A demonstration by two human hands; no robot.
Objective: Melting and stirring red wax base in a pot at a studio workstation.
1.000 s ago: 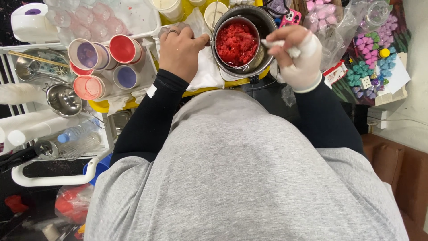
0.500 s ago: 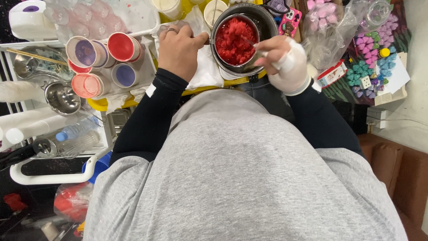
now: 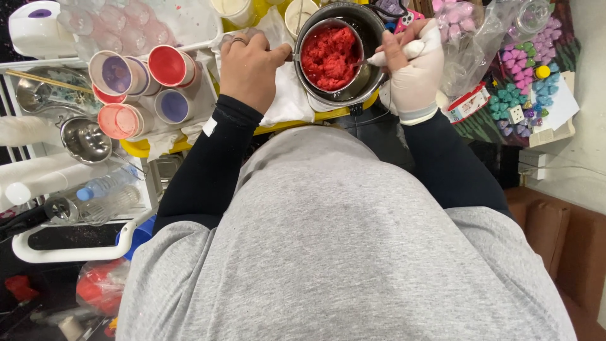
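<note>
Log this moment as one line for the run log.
left hand: grips small pot's handle | right hand: gloved, holds white-handled stirrer | small pot: red granular mass, inside larger pot | cups: left

cream cups (image 3: 265, 7) cut off, spoon tip (image 3: 356, 63) blurred

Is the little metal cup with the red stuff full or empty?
Nearly full. The small metal cup holds crumbly red material heaped close to its rim, covering the bottom.

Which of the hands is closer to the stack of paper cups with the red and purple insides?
Left. The left hand sits just beside the paper cups; the gloved right hand is beyond the pot of red material.
</note>
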